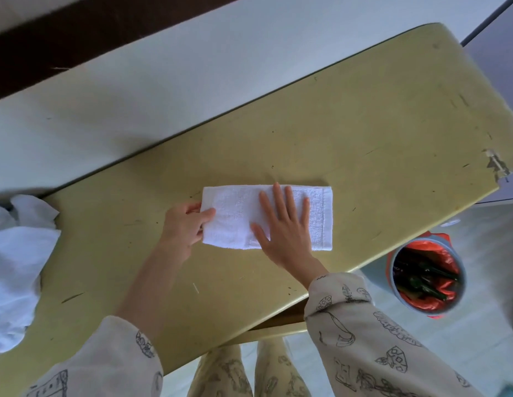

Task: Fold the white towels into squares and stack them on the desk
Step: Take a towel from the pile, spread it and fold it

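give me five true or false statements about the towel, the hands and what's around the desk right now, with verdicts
1. The right hand lies flat, fingers spread, on the folded white towel. True.
2. The towel on the desk is already folded into a square. False: it is a long rectangle.
3. The left hand pinches the towel's left end. True.
4. A neat stack of folded towels stands at the desk's right end. False: only a loose pile of white towels shows, at the left edge.
5. The bin beside the yellow desk has a red liner. True.
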Demonstrator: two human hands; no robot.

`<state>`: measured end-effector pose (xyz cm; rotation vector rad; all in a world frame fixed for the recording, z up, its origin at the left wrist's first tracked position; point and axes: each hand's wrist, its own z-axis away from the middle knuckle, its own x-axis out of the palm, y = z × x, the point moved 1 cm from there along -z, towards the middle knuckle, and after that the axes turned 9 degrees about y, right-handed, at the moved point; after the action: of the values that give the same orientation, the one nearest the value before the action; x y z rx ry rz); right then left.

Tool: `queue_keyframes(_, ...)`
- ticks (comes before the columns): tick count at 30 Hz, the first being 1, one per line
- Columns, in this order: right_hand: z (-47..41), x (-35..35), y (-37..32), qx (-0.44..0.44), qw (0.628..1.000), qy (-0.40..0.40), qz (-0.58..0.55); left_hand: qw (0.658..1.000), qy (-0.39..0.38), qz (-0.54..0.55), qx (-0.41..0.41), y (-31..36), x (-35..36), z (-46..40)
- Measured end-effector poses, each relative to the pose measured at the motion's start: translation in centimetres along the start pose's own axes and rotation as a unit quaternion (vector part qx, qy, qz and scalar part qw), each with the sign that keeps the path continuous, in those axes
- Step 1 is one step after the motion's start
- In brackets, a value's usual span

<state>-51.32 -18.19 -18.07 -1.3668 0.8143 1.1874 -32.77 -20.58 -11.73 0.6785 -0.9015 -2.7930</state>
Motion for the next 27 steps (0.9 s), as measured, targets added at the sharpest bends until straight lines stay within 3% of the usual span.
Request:
queue_keyframes(2, -0.3, -1.7, 0.0, 0.046, 0.986, 0.016, -0.158, 0.999, -0.013, 0.016, 0.024, 1.4, 0.0, 1.0)
queue_keyframes(5, -0.2, -5.4, 1.8, 0.209, 0.895, 0.053, -0.391, 0.994, -0.012, 0.018, 0.106, 3.1, 1.2, 2.9)
queue_keyframes(10, 1.4, -7.4, 6.5, 0.375, 0.787, 0.009, -0.49, 0.941, -0.007, -0.148, 0.304, 2.9, 6.7, 5.5)
queue_keyframes(14, 1.8, -7.2, 7.5, 0.42, 0.705, 0.012, -0.572, 0.908, -0.065, -0.231, 0.342, 0.5, 11.8, 6.0)
queue_keyframes(20, 1.8, -6.7, 8.1, 0.44, 0.662, 0.027, -0.606, 0.893, -0.106, -0.258, 0.354, -1.0, 14.8, 6.3)
queue_keyframes(25, 1.5, -6.6, 8.2, 0.423, 0.708, 0.014, -0.565, 0.888, -0.12, -0.264, 0.358, -1.3, 14.8, 5.9)
queue_keyframes(27, 1.4, -6.4, 8.2, 0.417, 0.728, 0.011, -0.544, 0.914, -0.139, -0.208, 0.321, -1.2, 14.5, 6.1)
